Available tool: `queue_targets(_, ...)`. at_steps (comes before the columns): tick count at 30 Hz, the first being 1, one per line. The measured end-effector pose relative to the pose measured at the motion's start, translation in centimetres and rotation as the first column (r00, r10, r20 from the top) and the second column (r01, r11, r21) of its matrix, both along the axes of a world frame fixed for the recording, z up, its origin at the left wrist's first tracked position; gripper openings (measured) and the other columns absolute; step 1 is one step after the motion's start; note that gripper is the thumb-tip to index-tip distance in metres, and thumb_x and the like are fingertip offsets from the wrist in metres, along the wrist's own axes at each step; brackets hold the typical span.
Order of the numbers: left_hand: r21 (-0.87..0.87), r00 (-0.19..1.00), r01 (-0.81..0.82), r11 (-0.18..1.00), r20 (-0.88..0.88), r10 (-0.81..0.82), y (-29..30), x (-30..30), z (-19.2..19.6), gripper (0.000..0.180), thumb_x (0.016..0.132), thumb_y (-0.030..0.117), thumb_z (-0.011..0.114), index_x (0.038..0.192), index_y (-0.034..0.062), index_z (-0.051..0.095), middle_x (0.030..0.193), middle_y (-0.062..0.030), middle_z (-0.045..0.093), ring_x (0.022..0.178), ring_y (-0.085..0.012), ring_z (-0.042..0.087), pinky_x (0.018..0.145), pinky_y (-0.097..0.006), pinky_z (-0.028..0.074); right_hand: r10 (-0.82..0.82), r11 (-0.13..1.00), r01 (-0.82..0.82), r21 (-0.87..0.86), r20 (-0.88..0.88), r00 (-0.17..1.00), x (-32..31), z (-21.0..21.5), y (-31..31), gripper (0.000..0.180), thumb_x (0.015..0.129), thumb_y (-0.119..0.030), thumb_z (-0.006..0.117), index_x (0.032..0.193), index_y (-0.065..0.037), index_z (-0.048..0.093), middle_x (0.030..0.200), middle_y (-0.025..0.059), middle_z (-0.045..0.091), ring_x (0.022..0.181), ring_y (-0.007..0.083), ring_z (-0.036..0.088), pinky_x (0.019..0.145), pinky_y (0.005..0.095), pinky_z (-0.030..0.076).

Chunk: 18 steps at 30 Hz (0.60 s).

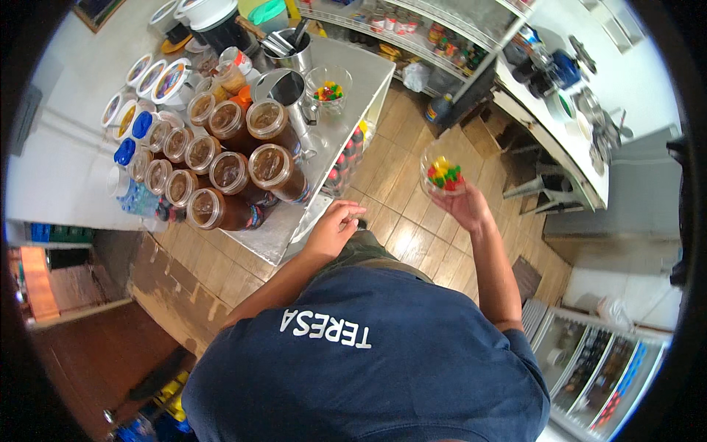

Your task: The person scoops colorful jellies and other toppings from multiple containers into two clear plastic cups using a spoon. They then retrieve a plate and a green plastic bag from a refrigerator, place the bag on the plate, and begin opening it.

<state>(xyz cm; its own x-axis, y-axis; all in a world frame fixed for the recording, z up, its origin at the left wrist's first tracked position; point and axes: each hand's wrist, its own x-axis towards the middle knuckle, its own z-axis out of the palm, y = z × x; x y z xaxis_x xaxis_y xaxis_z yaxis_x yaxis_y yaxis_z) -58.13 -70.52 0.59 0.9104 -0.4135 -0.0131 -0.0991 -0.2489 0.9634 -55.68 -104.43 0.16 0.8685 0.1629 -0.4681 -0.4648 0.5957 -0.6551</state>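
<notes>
My right hand holds up a clear dessert cup over the floor, fingers around its underside. Red, green and yellow gelatin-like cubes fill the bottom of it. My left hand hangs empty in front of my waist, beside the corner of the metal table, its fingers loosely bent and apart. A second clear dessert cup with similar coloured cubes stands at the table's right edge. Next to it is a metal pitcher.
Several clear-lidded jars of brown contents crowd the table, with white tubs behind. A wire shelf rack stands ahead. To the right are a counter with kitchenware, a stool and a glass-topped display fridge.
</notes>
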Motion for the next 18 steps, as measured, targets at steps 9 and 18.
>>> queue_targets(9,-0.038,0.982,-0.182,0.983,-0.057,0.180,-6.3,13.2,-0.4,0.026,0.090,0.004,0.058,0.116,0.0076,0.062,0.119,-0.0075,0.054,0.098,-0.0143,0.056,0.084,-0.027,0.047,0.227,0.970,-0.222,0.099,-0.041,0.973,29.6,-1.5,4.6,0.047,0.081,-0.014,0.047,0.125,0.001,0.048,0.119,0.0210,0.059,0.112,0.0374,0.057,0.099,0.0447,0.043)
queue_targets(18,-0.128,0.898,-0.441,0.888,-0.061,0.437,-8.1,25.2,4.5,0.025,0.088,0.002,0.058,0.113,0.0067,0.061,0.111,-0.0069,0.055,0.085,-0.0143,0.056,0.078,-0.028,0.048,0.551,0.834,-0.543,0.094,-0.172,0.817,43.8,-4.3,10.6,0.048,0.080,-0.012,0.045,0.126,0.001,0.047,0.120,0.0230,0.058,0.106,0.0394,0.059,0.098,0.0475,0.045)
